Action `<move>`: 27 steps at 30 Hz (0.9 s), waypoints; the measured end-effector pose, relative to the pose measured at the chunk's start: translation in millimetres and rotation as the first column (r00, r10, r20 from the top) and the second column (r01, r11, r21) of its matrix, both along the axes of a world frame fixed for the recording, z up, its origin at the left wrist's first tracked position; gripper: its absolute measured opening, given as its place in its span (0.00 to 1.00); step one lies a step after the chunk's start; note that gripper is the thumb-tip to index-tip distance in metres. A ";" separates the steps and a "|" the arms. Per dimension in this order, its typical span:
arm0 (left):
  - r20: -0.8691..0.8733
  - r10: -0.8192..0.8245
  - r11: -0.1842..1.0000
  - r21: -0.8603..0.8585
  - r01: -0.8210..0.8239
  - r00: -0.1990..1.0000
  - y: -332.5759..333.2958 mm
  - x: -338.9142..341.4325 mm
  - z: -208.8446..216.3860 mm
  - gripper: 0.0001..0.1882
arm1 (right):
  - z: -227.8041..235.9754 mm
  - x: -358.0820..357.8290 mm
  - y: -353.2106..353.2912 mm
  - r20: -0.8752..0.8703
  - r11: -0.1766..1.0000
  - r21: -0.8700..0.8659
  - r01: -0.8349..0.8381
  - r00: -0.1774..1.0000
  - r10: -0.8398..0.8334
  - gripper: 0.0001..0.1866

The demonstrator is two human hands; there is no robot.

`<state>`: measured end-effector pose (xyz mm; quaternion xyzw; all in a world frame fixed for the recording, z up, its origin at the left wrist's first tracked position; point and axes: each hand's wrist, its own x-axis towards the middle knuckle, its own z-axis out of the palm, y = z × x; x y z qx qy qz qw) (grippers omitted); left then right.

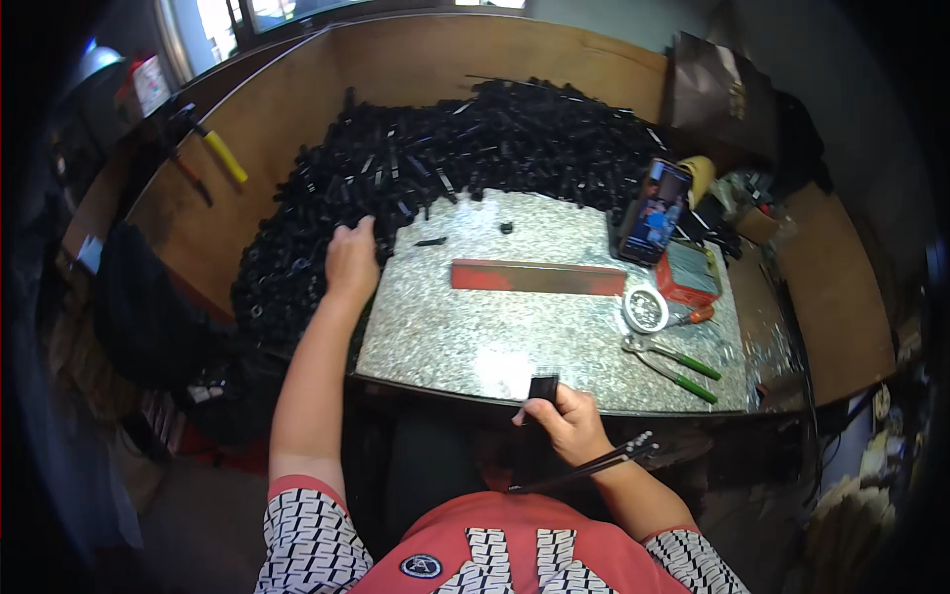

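My left hand (352, 259) reaches to the edge of a large heap of small black parts (475, 134), its fingers curled down and closed. What they hold, if anything, is hidden. Close to my body, at the table's front edge, my right hand (577, 426) grips a flat black piece (543, 388) between thumb and fingers. Several thin black rods with shiny ends (618, 455) stick out beside that wrist; whether they join the held piece I cannot tell. On the speckled tabletop (445, 342) lie a long red-and-grey bar (537, 278), a small black part (507, 228) and a black sliver (430, 242).
Green-handled pliers (683, 371), a white round dish of small metal bits (645, 310), an orange-handled tool (698, 315) and a red box (688, 275) occupy the right side. A propped phone (655, 211) stands behind them. Wooden boards (495, 40) wall the heap; a yellow-handled hammer (223, 153) hangs left.
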<state>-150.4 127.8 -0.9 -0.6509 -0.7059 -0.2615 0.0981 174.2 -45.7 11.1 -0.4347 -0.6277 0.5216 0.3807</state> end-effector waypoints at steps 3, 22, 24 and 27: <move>-0.101 -0.013 0.997 -0.078 0.005 0.995 6.8 -3.5 -1.6 0.16 | 1.2 0.7 0.7 0.033 1.000 -0.011 -0.004 0.999 0.004 0.10; 0.933 -0.313 0.929 0.262 0.263 0.178 -50.1 71.3 14.5 0.08 | -10.2 7.4 8.3 -0.052 0.998 -0.046 -0.038 0.998 0.036 0.13; 0.953 -0.302 0.893 0.287 0.347 -0.011 -71.9 103.9 13.7 0.08 | -2.2 5.5 7.8 -0.052 0.994 -0.097 -0.045 0.998 0.040 0.12; 0.957 -0.237 0.872 0.286 0.396 -0.169 -93.4 139.5 6.5 0.09 | -1.0 2.2 7.9 -0.015 0.989 -0.128 -0.070 0.998 0.068 0.10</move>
